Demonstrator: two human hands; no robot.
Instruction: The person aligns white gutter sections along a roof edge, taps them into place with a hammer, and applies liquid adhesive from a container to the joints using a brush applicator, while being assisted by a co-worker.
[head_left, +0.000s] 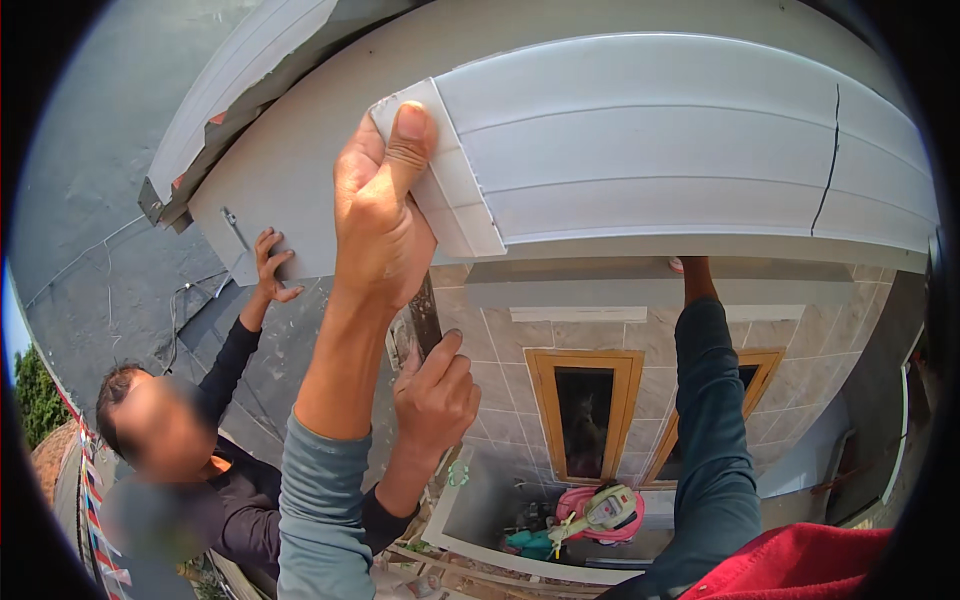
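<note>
- Overhead, the white panel [680, 140] stretches from the left hand across to the right rim, above the windows; it looks thin and light for its length, so probably bendy along its run and best carried with two well-spaced holds.
- Behind it, the grey board [300, 190] seems flat and stiffer; a co-worker's hand [270, 262] touches its lower left corner.
- The right hand [697, 272] reaches up under the panel's lower edge, mostly hidden; whether its fingers are open or closed, I cannot tell.
- The left hand [380, 200] grips the end strip [455, 190] at the panel's left end, thumb on its face, fingers curled behind.
- That strip's smooth face may slip, and its edges look sharp; a broad pinch should suit.
- The dark line [830, 160] could be a mark or a crack; pressing there seems unwise.
</note>
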